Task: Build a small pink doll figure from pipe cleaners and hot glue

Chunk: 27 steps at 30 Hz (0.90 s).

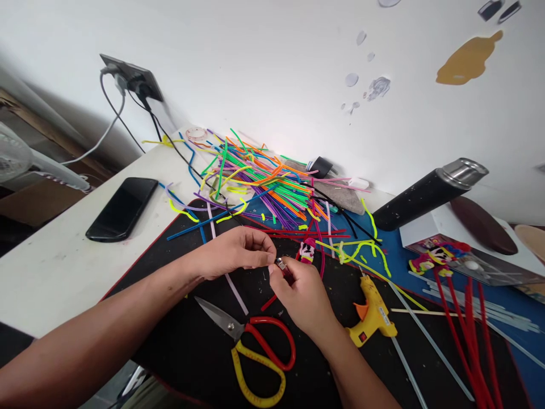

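My right hand [301, 294] is closed around a small thing with a shiny metal end [281, 263], dark and reddish lower down, possibly a lighter; my fingers cover most of it. My left hand [238, 253] meets it from the left, thumb and fingertips pinched together right beside the metal end. Whatever is in that pinch is too small to make out. Just behind my right hand lies a small pink, white and black pipe-cleaner figure [307, 250]. Scissors [244, 335] with one red and one yellow handle lie partly open on the black mat [179, 346] below my hands.
A yellow glue gun [374, 315] lies to the right, near red pipe cleaners [470, 341] and glue sticks [489, 309]. Behind is a heap of coloured pipe cleaners [264, 182]. A phone [122, 209] lies left; a black flask [426, 196] leans at the right.
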Tool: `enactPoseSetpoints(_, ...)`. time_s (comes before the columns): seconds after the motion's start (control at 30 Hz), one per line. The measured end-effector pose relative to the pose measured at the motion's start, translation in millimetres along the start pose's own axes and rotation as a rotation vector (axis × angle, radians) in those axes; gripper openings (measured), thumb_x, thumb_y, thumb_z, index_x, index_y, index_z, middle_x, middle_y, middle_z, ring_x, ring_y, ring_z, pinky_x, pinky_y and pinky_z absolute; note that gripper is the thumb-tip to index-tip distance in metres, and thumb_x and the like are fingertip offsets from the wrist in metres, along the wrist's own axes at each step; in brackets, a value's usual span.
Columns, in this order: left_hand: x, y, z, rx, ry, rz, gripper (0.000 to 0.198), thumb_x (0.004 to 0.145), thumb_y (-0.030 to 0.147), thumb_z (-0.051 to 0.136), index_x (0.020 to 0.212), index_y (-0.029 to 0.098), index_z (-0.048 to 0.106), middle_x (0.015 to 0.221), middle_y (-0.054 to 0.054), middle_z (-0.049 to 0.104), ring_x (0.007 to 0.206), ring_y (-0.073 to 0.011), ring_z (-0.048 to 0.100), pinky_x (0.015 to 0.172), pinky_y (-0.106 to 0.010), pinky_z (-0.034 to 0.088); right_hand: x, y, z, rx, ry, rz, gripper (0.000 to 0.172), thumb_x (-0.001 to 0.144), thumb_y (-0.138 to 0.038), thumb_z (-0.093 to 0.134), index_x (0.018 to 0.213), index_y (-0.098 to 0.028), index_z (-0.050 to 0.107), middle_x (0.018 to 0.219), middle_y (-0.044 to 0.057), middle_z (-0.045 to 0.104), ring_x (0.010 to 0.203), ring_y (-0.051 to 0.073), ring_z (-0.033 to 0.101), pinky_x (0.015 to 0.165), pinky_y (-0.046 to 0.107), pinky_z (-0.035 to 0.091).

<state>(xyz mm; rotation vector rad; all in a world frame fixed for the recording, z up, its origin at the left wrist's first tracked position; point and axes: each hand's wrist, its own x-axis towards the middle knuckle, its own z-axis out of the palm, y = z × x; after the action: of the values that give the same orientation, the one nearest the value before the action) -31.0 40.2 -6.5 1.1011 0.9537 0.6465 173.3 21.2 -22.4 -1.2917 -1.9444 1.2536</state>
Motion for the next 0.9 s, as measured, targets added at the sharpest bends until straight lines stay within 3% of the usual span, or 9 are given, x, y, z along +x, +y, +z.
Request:
enactPoseSetpoints(0.2,0.1,3.8,1.0,-0.046,0.083,0.033,0.031,0.079,0.044,0.081,0.080,0.015,0.069,0.065,0.004,0.054,0.056,-0.0087,0.038,0.052,-0.023,0.029,0.7,2.0,-3.6,0.259,-0.051,0.013,0.044,0.100,-0.048,0.061,0.070,-0.024,0.039,0.066,-0.006,0.033,0.061,0.013,0.032,0.054,0.026,0.029)
enactPoseSetpoints(0.43,-0.3,5.4,0.3,-0.009,0.083,0.042,0.034,0.080,0.046,0.080,0.081,0.015,0.069,0.067,0.003,0.054,0.058,-0.0091,0.039,0.053,-0.023,0.029,1.9,0.0,-13.5,0.273,0.101,0.056,0.038,0.099,-0.052,0.063,0.077,-0.022,0.052,0.065,-0.006,0.038,0.057,0.012,0.034,0.052,0.025,0.031)
enactPoseSetpoints(0.6,0.9,3.8,2.1,0.067,0.055,0.060,0.029,0.082,0.042,0.078,0.081,0.015,0.068,0.072,0.003,0.059,0.064,-0.0104,0.045,0.059,-0.023,0.033,2.2,1.4,-17.3,0.335,0.142,0.077,0.035,0.098,-0.054,0.064,0.088,-0.020,0.063,0.061,-0.008,0.038,0.052,0.012,0.032,0.050,0.026,0.031)
enactPoseSetpoints(0.9,2.6,-0.1,1.9,0.148,0.036,0.034,0.029,0.084,0.042,0.076,0.086,0.015,0.068,0.075,0.002,0.061,0.067,-0.0117,0.049,0.065,-0.024,0.040,1.1,-3.9,-16.7,0.163,0.118,0.017,0.023,0.098,-0.039,0.063,0.089,-0.019,0.069,0.076,0.000,0.063,0.068,0.015,0.054,0.064,0.025,0.045)
